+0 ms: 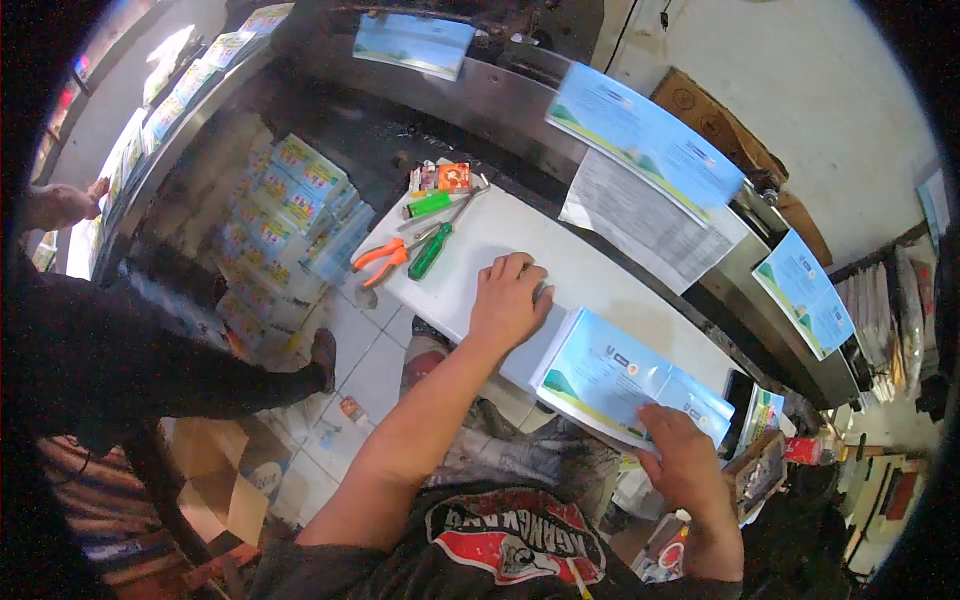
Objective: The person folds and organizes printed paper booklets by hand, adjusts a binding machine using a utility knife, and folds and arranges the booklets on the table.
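Note:
A thick stack of blue printed sheets (610, 375), with white page edges showing, lies along the front of the white tabletop (590, 275). My right hand (685, 455) grips the near right edge of this stack, fingers over the top and thumb at the side. My left hand (510, 300) rests palm down on the tabletop, just left of the stack, fingers slightly bent and apart. Beyond it lie orange-handled pliers (382, 262), a green-handled screwdriver (430, 252) and another green-handled tool (428, 205). What is under my left palm is hidden.
A metal rail behind the tabletop carries blue printed sheets (645, 135) and a text sheet (650, 215). Piles of colourful prints (290, 205) lie at left. Another person's hand (65, 205) is at far left. A cardboard box (215, 480) stands on the tiled floor.

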`<state>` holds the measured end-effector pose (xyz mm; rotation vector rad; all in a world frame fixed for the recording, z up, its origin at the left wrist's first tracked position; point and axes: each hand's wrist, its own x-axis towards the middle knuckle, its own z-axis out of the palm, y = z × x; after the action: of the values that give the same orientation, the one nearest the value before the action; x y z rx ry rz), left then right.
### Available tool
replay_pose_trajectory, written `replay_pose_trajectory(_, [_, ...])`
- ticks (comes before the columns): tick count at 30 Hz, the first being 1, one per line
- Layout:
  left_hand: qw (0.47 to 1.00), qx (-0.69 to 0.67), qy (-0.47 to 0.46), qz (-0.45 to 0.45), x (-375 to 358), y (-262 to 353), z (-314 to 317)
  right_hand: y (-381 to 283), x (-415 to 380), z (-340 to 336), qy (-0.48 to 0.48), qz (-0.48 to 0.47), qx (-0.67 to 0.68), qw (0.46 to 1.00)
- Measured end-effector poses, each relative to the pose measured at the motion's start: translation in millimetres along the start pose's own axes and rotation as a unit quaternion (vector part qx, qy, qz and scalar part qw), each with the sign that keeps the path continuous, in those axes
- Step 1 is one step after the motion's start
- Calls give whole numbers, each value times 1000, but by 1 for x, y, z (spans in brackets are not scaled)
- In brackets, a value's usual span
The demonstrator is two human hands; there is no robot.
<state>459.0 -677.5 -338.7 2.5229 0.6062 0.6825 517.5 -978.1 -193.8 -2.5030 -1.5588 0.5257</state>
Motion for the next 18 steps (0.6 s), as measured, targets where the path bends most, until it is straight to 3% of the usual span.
replay_pose_trajectory(3, [1000,-6,6,1,-1,-1,-1,12,0,-17,44,33,31,998])
replay_pose_trajectory(4, [1000,-15,8,4,-2,-2,0,14,0,-25,111,47,21,993])
replay_pose_trajectory(5, [1000,-24,9,7,-3,-3,0,14,-1,-43,107,120,19,987])
replay_pose_trajectory(7, [1000,-13,8,6,-2,-1,-2,52,-3,-73,167,165,-41,971])
replay_pose_trajectory(9, [1000,-3,8,4,-2,0,-3,130,-9,-100,310,214,-61,924])
replay_pose_trajectory(11, [1000,-14,-4,-6,-1,0,-4,181,-7,-130,501,206,-149,827])
replay_pose_trajectory(12, [1000,-16,-2,-11,-1,0,-4,201,-3,-143,499,202,-152,829])
replay_pose_trajectory(14, [1000,-26,1,-8,-2,-1,-4,236,2,-163,544,65,-369,751])
replay_pose_trajectory(16, [1000,-27,2,-10,-1,-1,-3,277,11,-145,522,87,-377,760])
replay_pose_trajectory(18, [1000,-28,3,-11,-1,-1,-3,312,13,-104,392,153,-288,860])
